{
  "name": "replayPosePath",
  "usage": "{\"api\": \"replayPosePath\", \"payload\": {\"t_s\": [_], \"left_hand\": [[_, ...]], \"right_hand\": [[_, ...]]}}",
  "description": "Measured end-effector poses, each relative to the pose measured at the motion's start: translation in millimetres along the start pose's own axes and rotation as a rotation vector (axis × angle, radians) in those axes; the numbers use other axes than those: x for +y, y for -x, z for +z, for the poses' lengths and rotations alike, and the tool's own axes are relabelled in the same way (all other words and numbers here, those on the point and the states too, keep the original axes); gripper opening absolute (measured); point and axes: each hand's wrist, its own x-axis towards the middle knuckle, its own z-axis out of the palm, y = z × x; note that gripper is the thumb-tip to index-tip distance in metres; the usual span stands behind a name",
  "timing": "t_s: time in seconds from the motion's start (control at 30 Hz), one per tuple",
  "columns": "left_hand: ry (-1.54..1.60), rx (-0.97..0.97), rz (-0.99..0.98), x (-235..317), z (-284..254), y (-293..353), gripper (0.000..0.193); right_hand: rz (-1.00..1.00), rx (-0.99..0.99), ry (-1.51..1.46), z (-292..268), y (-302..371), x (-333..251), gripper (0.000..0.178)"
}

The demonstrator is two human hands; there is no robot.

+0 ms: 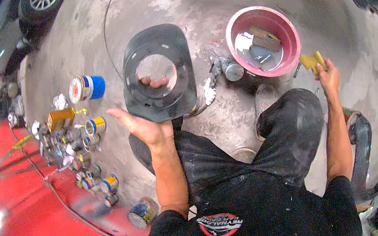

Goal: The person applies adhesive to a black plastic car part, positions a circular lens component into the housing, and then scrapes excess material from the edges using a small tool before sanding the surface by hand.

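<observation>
A dark, rounded panel with a large round hole rests on my left hand, tilted up in front of me. The palm supports its near edge from below and the thumb sticks out to the left. Curled fingertips show through the hole; the rest of those fingers is hidden behind the panel. Out to the right, my right hand pinches a folded yellow sheet, whose material I cannot make out. The sheet is beside a pink tub, apart from the panel.
Shallow water and brownish blocks lie in the tub. Left of it sits a tool with a round grey part and a hose. Several paint cans and a blue tub stand at left, near a red car panel. Dark car parts lie at right.
</observation>
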Motion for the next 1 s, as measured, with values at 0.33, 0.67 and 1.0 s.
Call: {"api": "replayPosePath", "payload": {"t_s": [0.33, 0.67, 1.0], "left_hand": [[-0.205, -0.136, -0.094, -35.8, 12.6, -0.4, 0.088], [-0.239, -0.26, -0.116, -50.9, 51.6, 8.5, 0.088], [-0.386, -0.209, 0.019, -36.5, 32.2, 23.5, 0.088]], "right_hand": [[0.2, 0.065, 0.093, 75.0, 103.4, 111.4, 0.035], [0.239, -0.023, -0.383, -3.5, 108.4, 38.8, 0.027], [-0.045, -0.411, -0.081, -47.2, 211.9, -20.0, 0.022]]}}
